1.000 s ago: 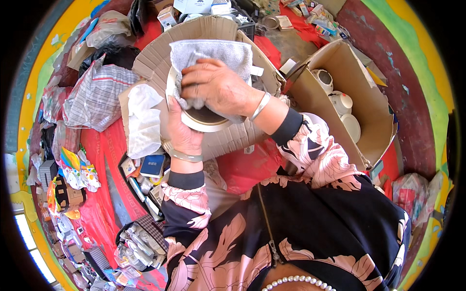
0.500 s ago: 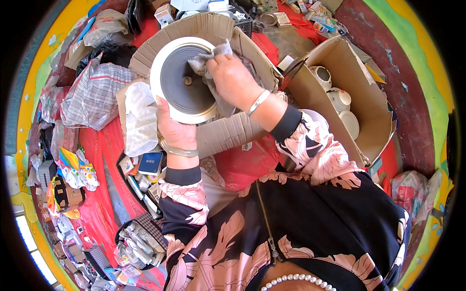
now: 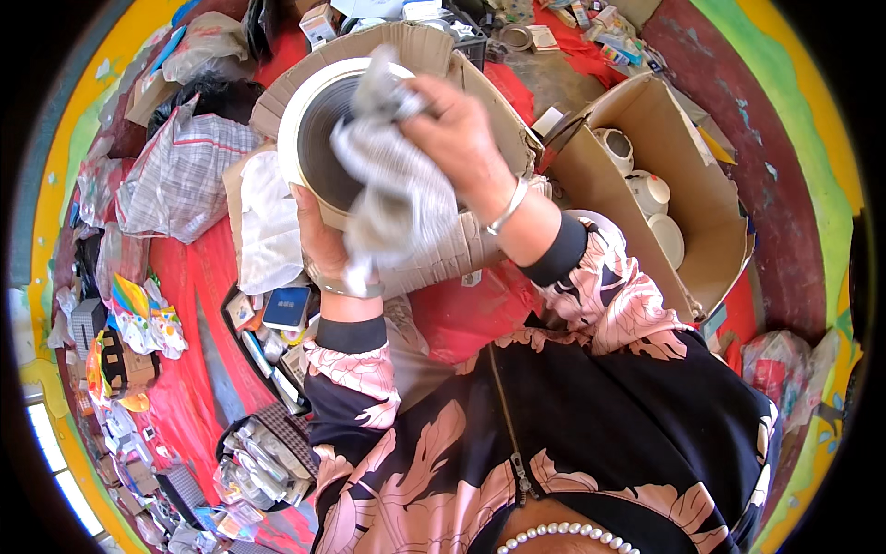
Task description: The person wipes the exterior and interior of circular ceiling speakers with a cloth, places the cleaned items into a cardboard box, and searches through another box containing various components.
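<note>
A round, white-rimmed vessel [image 3: 318, 148] with a grey, ringed inside is tilted toward me above an open cardboard box [image 3: 420, 44]. My left hand [image 3: 320, 235] grips its lower left rim, the thumb lying on the rim. In my right hand [image 3: 461, 134], the fingers are closed on a grey-and-white striped cloth [image 3: 406, 175]. The cloth is blurred by motion and hangs across the vessel, covering its right side and lower rim. The exact kind of vessel does not show.
On the right stands another open cardboard box [image 3: 697, 175] holding several white cups [image 3: 650, 191]. White paper [image 3: 269, 222] hangs over the near box's left side. Farther left lies a checked plastic bag [image 3: 189, 171], with a basket of wrapped items [image 3: 263, 466] below it. Red sheeting [image 3: 185, 314] covers the floor.
My right hand has lifted slightly up and right, and the cloth now hangs loose across the vessel instead of being bunched at its right rim. The vessel has tilted and shifted slightly left.
</note>
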`<state>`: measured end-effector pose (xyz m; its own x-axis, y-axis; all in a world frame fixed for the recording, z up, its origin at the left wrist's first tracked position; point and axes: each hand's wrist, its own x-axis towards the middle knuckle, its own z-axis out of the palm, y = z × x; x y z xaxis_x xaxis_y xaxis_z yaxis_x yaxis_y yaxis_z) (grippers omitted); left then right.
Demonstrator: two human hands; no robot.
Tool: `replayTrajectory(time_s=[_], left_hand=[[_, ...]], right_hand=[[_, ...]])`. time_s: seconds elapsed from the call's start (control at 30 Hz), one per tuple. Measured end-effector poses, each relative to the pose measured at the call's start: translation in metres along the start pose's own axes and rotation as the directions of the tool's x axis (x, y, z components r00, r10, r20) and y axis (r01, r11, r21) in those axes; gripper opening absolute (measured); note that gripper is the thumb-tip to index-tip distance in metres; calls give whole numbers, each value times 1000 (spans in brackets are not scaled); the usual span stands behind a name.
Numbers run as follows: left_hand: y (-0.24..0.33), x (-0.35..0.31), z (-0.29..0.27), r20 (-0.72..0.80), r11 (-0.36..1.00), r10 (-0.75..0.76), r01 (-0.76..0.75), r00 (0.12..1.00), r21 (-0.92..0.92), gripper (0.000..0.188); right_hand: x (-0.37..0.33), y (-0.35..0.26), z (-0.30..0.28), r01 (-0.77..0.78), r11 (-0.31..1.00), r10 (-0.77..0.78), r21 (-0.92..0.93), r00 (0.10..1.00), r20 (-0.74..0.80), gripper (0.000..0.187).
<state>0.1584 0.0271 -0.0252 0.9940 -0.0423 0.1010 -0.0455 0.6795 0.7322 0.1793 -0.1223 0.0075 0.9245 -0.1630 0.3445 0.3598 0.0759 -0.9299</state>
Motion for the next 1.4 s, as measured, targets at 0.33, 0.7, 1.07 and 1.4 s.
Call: replayTrajectory(time_s=[0.33, 0.7, 1.07, 1.4], left_hand=[[-16, 3, -1, 11, 995, -42, 41, 999, 90, 64], [9, 22, -16, -107, 977, 193, -201, 975, -70, 53], [-1, 27, -18, -185, 987, -32, 2, 982, -159, 53], [7, 24, -22, 137, 952, -274, 288, 952, -102, 68]], right_hand=[[-7, 31, 19, 419, 886, -364, -199, 894, 260, 29], [2, 28, -64, 486, -72, 270, -871, 850, 452, 14], [-22, 46, -8, 769, 376, -427, -517, 639, 640, 37], [22, 46, -75, -406, 914, 405, -10, 912, 63, 19]])
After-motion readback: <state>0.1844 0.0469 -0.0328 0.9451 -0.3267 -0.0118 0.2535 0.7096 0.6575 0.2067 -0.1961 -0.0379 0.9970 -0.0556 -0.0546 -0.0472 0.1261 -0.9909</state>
